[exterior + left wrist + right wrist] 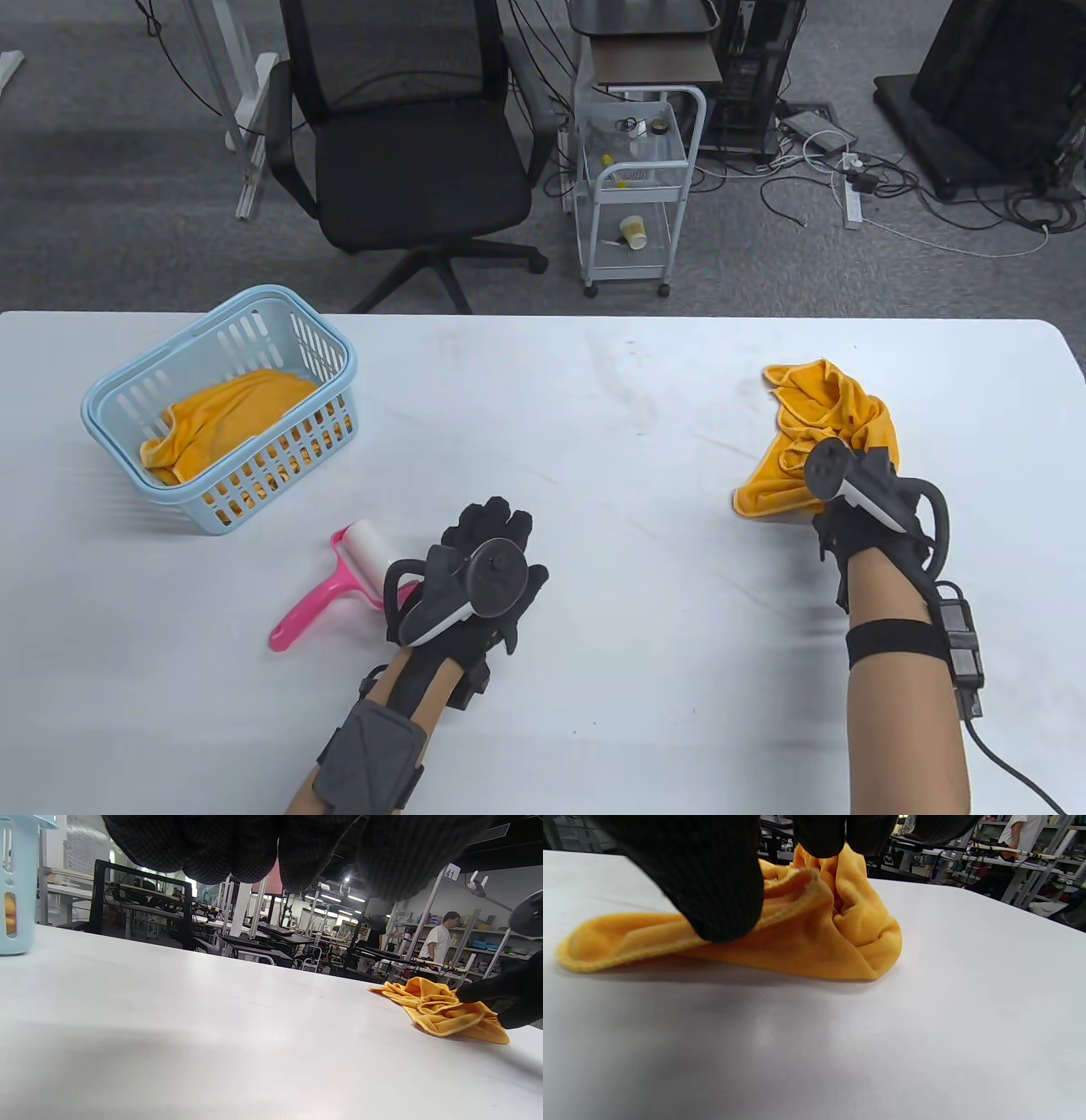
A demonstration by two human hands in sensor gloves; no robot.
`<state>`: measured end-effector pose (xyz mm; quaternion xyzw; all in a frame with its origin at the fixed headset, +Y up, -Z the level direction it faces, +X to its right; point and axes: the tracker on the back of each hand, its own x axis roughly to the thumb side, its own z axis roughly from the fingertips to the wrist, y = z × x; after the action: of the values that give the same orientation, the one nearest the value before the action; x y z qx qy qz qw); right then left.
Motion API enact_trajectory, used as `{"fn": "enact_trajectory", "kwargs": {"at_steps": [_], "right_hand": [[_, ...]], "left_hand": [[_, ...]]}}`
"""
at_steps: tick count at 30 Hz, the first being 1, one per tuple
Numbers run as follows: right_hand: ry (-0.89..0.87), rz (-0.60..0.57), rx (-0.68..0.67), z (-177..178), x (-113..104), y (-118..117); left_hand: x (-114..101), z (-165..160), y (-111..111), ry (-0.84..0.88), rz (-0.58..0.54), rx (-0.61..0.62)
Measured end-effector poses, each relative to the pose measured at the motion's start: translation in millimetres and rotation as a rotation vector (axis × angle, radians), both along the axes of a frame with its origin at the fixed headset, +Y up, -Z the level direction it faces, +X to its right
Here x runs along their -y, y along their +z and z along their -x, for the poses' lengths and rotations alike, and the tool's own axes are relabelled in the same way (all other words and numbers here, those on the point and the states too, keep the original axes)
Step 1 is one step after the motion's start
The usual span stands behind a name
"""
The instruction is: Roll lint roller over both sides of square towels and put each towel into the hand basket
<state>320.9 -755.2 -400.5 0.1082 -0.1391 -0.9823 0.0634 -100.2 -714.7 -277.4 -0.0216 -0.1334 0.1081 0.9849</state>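
A crumpled orange towel lies on the right side of the white table; my right hand grips it, thumb and fingers pinching the bunched cloth. The same towel shows at the right of the left wrist view. My left hand rests flat on the table with its fingers straight, holding nothing. Just left of it lies the pink lint roller, white roll pointing away from me. The light blue hand basket stands at the left with another orange towel inside.
The table's far edge runs behind the basket. Beyond it stand a black office chair and a small white cart on the floor. A person in a white shirt stands far off.
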Motion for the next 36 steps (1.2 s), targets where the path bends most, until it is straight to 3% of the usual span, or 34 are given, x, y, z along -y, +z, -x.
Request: {"fn": "enact_trajectory", "kwargs": {"at_steps": [5, 11, 14, 18, 21, 25, 28, 32, 36], "right_hand": [[0.078, 0.038, 0.038, 8, 21, -12], [0.114, -0.023, 0.044, 16, 28, -12], [0.087, -0.013, -0.025, 27, 12, -6], [-0.139, -0.048, -0.136, 55, -21, 8], [-0.250, -0.055, -0.293, 92, -49, 32], [-0.307, -0.069, -0.492, 141, -68, 70], [-0.387, -0.052, -0.646, 178, -72, 103], [-0.469, -0.061, -0.754, 205, -69, 132], [-0.589, -0.100, -0.747, 208, -60, 144]], "left_hand": [[1, -2, 0, 0.010, 0.008, 0.016], [1, -4, 2, 0.012, 0.010, 0.032], [-1, -6, 4, 0.014, 0.003, 0.042], [-2, -11, 7, 0.004, -0.011, 0.059], [-3, -16, 11, 0.005, -0.026, 0.090], [-6, -22, 16, 0.025, -0.041, 0.135], [-6, -25, 19, 0.060, -0.036, 0.172], [-1, -32, 22, 0.116, 0.040, 0.280], [5, -43, 27, 0.081, 0.096, 0.341]]}}
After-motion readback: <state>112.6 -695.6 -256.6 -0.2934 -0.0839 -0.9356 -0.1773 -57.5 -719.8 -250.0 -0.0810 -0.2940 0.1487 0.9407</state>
